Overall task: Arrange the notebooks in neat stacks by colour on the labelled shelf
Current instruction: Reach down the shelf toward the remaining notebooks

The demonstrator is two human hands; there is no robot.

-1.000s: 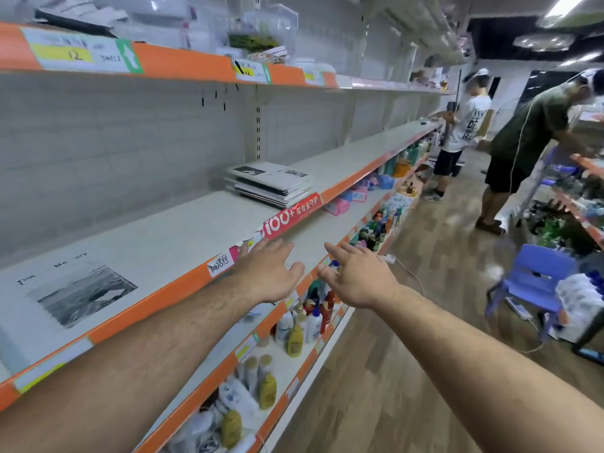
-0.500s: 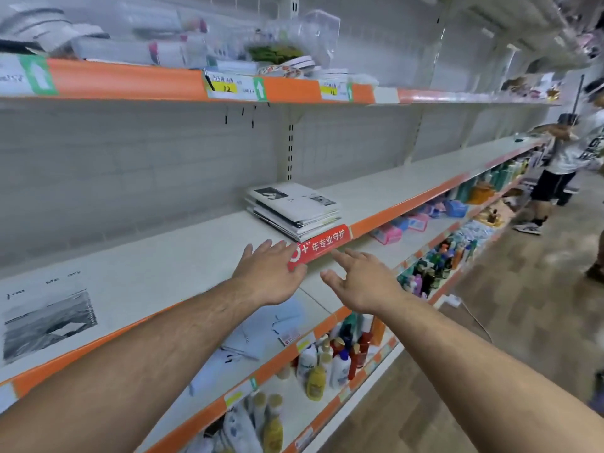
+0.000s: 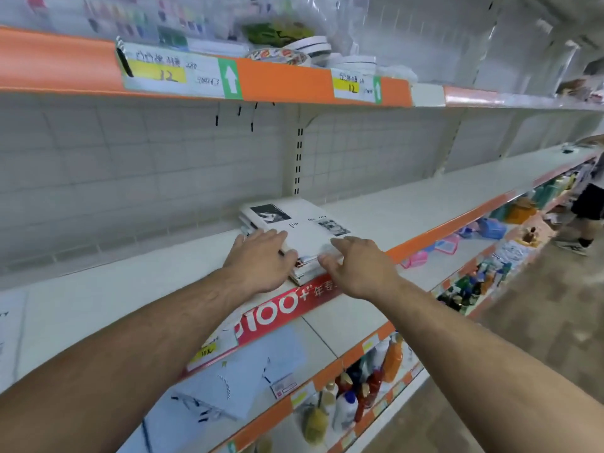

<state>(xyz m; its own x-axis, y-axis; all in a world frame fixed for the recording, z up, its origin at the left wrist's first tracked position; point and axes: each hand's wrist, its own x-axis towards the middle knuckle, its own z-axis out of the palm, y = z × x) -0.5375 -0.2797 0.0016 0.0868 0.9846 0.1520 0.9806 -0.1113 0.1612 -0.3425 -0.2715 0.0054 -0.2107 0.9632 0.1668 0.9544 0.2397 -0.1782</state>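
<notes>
White notebooks [image 3: 304, 230] stacked on the middle shelf [image 3: 408, 210], at its front edge, just behind a red strip [image 3: 281, 310]. The left hand [image 3: 261, 261] lies flat on the stack's near-left corner, fingers straight. The right hand [image 3: 358, 268] touches the near-right edge, fingers spread, gripping nothing. Below are light-blue sheets [image 3: 248, 377] and bottles [image 3: 369, 384]. Above are price tags [image 3: 176, 71]. A person [image 3: 588, 204] stands far right.

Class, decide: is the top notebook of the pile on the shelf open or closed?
Closed: the top notebook lies flat on the pile, its white cover with two photos facing up.
</notes>
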